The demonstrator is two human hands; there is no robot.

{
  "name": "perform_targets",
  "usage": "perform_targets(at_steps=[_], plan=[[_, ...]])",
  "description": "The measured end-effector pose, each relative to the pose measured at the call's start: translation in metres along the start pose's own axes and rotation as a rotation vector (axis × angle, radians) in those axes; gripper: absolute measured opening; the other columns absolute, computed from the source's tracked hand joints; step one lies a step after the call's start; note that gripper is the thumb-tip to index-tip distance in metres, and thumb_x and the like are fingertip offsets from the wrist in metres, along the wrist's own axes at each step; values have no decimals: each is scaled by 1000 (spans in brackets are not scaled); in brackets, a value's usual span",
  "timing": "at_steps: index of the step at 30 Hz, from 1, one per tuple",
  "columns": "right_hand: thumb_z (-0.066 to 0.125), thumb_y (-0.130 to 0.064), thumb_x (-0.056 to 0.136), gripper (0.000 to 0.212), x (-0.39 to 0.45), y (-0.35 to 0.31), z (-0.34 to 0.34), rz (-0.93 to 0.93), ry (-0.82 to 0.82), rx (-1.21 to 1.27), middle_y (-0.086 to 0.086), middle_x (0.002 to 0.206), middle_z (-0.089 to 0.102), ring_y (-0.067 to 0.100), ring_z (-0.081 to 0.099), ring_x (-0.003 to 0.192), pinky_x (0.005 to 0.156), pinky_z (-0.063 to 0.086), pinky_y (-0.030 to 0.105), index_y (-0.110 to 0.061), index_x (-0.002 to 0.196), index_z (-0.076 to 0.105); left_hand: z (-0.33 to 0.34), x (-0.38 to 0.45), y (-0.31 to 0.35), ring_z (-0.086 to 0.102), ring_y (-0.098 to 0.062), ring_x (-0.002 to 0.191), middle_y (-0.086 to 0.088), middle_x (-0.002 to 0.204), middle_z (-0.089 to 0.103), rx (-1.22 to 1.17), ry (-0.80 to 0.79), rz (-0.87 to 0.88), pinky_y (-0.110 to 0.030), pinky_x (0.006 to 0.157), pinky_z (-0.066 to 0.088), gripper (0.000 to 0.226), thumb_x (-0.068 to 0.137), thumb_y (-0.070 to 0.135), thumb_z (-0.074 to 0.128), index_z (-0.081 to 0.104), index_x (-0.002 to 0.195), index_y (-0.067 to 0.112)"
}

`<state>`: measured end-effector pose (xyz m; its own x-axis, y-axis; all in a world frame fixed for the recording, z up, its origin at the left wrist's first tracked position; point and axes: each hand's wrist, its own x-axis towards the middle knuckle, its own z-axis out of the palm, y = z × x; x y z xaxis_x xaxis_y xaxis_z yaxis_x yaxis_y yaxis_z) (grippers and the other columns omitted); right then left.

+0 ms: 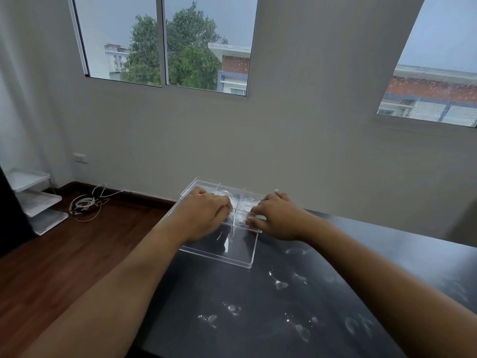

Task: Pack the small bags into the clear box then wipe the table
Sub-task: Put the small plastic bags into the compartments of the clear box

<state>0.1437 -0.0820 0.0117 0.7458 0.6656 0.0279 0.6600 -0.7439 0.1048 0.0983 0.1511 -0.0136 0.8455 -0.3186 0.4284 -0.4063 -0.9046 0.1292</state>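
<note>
A clear box (227, 258) with inner dividers stands at the far left corner of the black table (191, 301). Small clear bags (246, 202) lie bunched in its far compartments. My left hand (204, 215) reaches into the box from the left, its fingers curled down onto the bags. My right hand (278, 218) comes in from the right and pinches a bag at the middle divider. Several more small bags lie loose on the table nearer me, such as one (280, 284) and another (232, 308). Fingertips of both hands are partly hidden among the bags.
The table's left edge drops to a wooden floor (64, 267). On that floor lie a coiled white cable (85, 202) and a white tiered shelf (33, 200). A grey wall with windows rises just behind the box.
</note>
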Motion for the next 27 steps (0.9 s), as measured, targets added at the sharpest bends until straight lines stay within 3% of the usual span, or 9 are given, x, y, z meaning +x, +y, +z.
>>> perform_targets(at_steps=[4,8,11,14,19,23,27], plan=[[35,-53,106,51,-2,-2,-1,13,-16,29,4,133,64,27,45,134,124,14,53,-23,134,65,3,1,-2,62,-7,81,18,85,70,-36,17,17,-34,108,36,32,101,32,34,65,108,32],[42,-56,103,52,-9,-7,-2,13,64,44,2,144,56,26,42,138,126,9,53,-25,142,58,0,-4,-5,62,1,102,17,108,73,-104,51,39,-31,111,33,32,101,37,37,62,121,36],[49,-54,101,48,-19,-17,-7,-12,278,128,-2,137,60,23,49,130,121,23,47,-27,139,60,-10,-10,-5,58,-3,115,18,119,68,-128,135,23,-30,107,32,31,100,32,42,62,124,34],[47,-52,100,39,-34,-29,-15,-92,398,199,-11,117,68,13,57,111,105,38,40,-31,117,75,-19,-22,-4,57,-2,112,19,115,65,-132,209,-8,-34,104,37,29,99,28,47,58,125,35],[51,-67,93,43,-60,-45,-16,-235,221,205,-19,111,70,1,58,104,102,37,33,-36,103,78,-24,-58,1,58,-4,108,19,115,63,-40,235,52,-33,99,39,22,100,30,50,59,120,33],[61,-60,90,34,-67,-54,-9,-259,130,181,-19,114,72,-1,59,108,104,31,29,-33,97,79,-26,-82,-7,56,-1,113,21,117,61,-40,172,44,-33,103,37,19,101,41,48,58,117,38],[63,-46,94,26,-68,-63,-7,-223,75,185,-15,109,76,5,67,98,99,49,34,-28,99,81,-25,-96,-7,54,4,112,25,114,60,-52,140,67,-34,105,36,19,95,52,55,59,110,41]])
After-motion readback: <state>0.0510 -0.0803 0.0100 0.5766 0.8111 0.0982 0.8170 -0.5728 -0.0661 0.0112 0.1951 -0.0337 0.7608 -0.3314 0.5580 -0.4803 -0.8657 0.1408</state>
